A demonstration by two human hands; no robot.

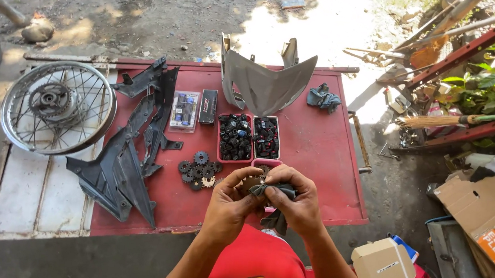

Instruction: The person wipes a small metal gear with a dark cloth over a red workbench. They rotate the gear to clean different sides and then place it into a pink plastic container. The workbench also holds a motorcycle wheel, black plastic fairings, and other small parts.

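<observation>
The red counter (316, 155) carries the stock. One spoked wheel (58, 107) lies off its left edge on a white panel (29, 193). One black fairing panel group (127, 159) runs down the left part of the counter; its pieces cannot be counted apart. One grey front cowl (266, 82) stands at the far edge, with one dark rag (323, 98) by the far right corner. Two red trays (235, 137) of small black parts sit side by side at centre; a third tray (264, 164) shows only its rim behind the hands. Two packaged items (184, 110) lie left of the trays. About seven small sprockets (199, 169) are clustered toward the near edge.

Both hands are raised over the near edge. The left hand (228, 204) has its fingers clenched on a small sprocket (250, 184). The right hand (298, 203) has its fingers grasping a grey cloth (279, 190) pressed to that sprocket.

Risk, as judged: the teeth could snag the cloth or nick a finger. A slip would drop the sprocket off the near edge to the ground.
</observation>
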